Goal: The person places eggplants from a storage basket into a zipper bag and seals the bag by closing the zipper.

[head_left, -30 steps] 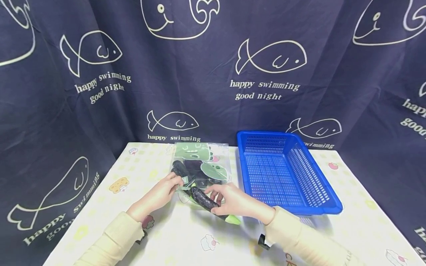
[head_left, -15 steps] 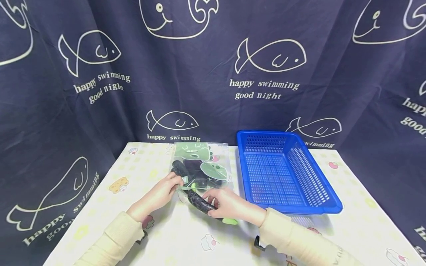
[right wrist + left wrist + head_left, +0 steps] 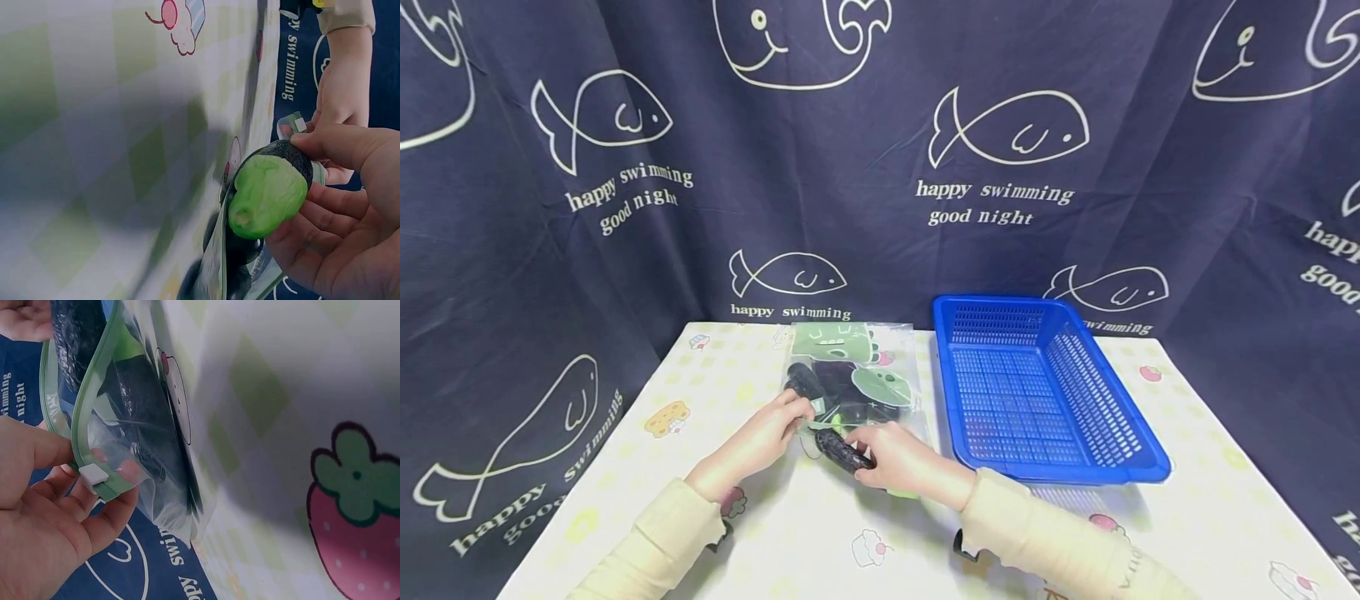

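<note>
My right hand (image 3: 895, 457) grips a dark eggplant (image 3: 841, 450) with a bright green cap (image 3: 265, 194) by its capped end. In the left wrist view the eggplant's dark end (image 3: 78, 344) is between the two green zip edges of a clear zip bag (image 3: 94, 394). My left hand (image 3: 775, 427) pinches a corner of that bag's mouth, beside the white slider (image 3: 94, 474). The bag lies flat, printed with green cartoon shapes (image 3: 883, 386). Inside it are several dark vegetables, one an eggplant (image 3: 140, 412) with a green cap.
A blue perforated plastic basket (image 3: 1067, 477) stands right of the bag on the table (image 3: 805, 542), which has a patterned cloth. A dark blue curtain (image 3: 880, 217) with fish prints hangs behind the table's back edge.
My right hand has moved left with the eggplant, bringing its dark end to the bag's mouth. My left hand keeps its hold on the bag's corner.
</note>
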Tool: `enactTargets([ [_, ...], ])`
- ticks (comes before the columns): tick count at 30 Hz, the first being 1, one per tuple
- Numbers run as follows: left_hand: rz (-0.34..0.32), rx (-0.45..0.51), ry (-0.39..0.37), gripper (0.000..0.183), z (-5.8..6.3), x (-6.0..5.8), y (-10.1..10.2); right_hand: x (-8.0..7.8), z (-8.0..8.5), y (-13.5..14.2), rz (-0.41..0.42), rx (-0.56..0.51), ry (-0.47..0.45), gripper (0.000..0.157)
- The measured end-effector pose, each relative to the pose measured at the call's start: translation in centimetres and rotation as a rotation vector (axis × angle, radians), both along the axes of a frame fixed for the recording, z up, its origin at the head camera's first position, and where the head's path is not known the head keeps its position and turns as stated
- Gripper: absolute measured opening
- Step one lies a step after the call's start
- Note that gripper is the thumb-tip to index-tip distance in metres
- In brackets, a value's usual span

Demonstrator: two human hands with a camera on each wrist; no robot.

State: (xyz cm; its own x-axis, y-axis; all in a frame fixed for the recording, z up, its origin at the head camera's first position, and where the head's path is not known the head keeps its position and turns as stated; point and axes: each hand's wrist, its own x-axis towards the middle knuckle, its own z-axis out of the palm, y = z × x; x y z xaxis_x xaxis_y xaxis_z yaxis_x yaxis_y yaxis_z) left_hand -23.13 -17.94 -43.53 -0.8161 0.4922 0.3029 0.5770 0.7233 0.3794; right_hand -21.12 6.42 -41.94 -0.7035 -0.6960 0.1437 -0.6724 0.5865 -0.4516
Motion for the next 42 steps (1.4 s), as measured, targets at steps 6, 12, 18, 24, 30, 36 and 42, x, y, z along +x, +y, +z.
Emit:
enactTargets([
  [6, -0.012, 0.002, 0.014, 0.024, -0.2, -0.2, 0.1, -0.1, -0.2, -1.0, -0.019, 0.070, 0.086, 0.040],
  [12, -0.029, 0.002, 0.012, 0.022, -0.3, -0.3, 0.1, 0.0, -0.3, -2.0, 0.000, 0.108, 0.197, 0.037],
  [18, -0.026, 0.006, 0.012, 0.023, -0.2, -0.2, 0.3, 0.1, -0.4, -2.9, -0.025, 0.174, 0.252, 0.034],
  [24, -0.028, 0.012, 0.026, 0.024, -0.1, 0.0, 0.4, 0.0, -0.7, -3.4, -0.039, 0.206, 0.301, 0.025],
  [30, -0.042, 0.020, 0.057, 0.023, 0.0, 0.0, 0.5, 0.1, -1.0, -3.6, -0.058, 0.217, 0.369, 0.021],
  [36, -0.038, 0.019, 0.039, 0.023, 0.3, 0.0, 0.6, -0.1, -1.4, -3.7, -0.089, 0.213, 0.436, 0.021],
  [42, -0.037, 0.019, 0.044, 0.023, 0.3, 0.1, 0.4, 0.0, -1.6, -3.7, -0.082, 0.198, 0.488, 0.021],
])
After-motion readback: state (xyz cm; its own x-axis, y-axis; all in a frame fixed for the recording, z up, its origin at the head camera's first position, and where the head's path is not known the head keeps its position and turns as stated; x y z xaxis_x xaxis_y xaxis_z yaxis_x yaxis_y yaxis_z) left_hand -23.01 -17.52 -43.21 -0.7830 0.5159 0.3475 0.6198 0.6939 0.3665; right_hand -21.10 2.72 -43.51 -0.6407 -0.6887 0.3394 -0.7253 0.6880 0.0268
